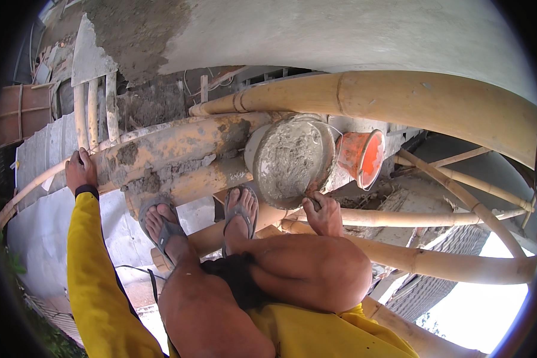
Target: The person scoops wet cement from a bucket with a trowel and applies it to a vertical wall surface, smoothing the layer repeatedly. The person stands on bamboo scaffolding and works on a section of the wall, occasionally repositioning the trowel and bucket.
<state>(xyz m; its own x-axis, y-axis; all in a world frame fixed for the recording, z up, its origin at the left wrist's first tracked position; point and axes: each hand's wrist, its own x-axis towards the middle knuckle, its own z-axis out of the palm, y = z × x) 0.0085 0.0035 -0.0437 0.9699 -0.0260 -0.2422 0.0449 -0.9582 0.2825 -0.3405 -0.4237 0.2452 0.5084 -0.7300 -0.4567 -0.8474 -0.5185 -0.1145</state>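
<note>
left hand: fingers closed around bamboo pole | right hand: clamped on rim of mortar bucket, resting on scaffold poles; fingertips hidden | orange bucket just behind, partly hidden

- A round grey bucket, caked with wet cement inside, rests tilted on the mortar-smeared bamboo poles, its mouth facing the person.
- The right hand grips its lower rim.
- The left hand clasps a bamboo pole at the scaffold's left edge.
</note>
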